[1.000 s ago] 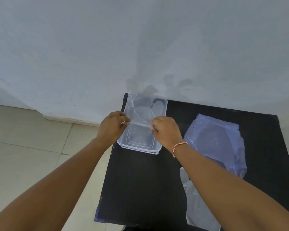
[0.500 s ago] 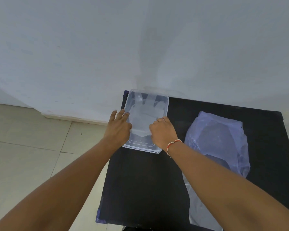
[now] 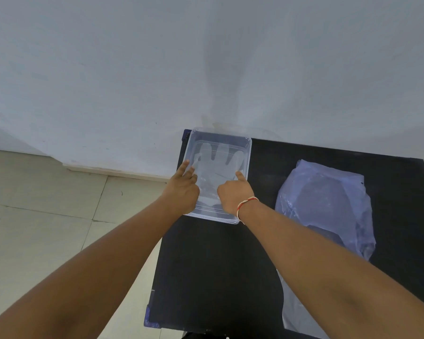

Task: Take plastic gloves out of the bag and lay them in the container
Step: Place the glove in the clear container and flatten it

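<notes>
A clear plastic container (image 3: 249, 152) stands at the far left corner of the black table (image 3: 218, 277). A see-through plastic glove (image 3: 218, 165) lies flat inside it, fingers pointing to the wall. My left hand (image 3: 184, 189) rests on the container's left side with fingertips pressing the glove's edge. My right hand (image 3: 234, 192) presses an extended finger on the glove's right side. Neither hand grips anything. The clear plastic bag (image 3: 328, 206) lies crumpled to the right of my right forearm.
A white wall rises right behind the table. Tiled floor (image 3: 47, 228) lies to the left, below the table's left edge. The bag's lower part runs under my right forearm toward the near edge.
The glove was held up over the container by both hands; it now lies spread flat inside, and my fingers have opened and press it down.
</notes>
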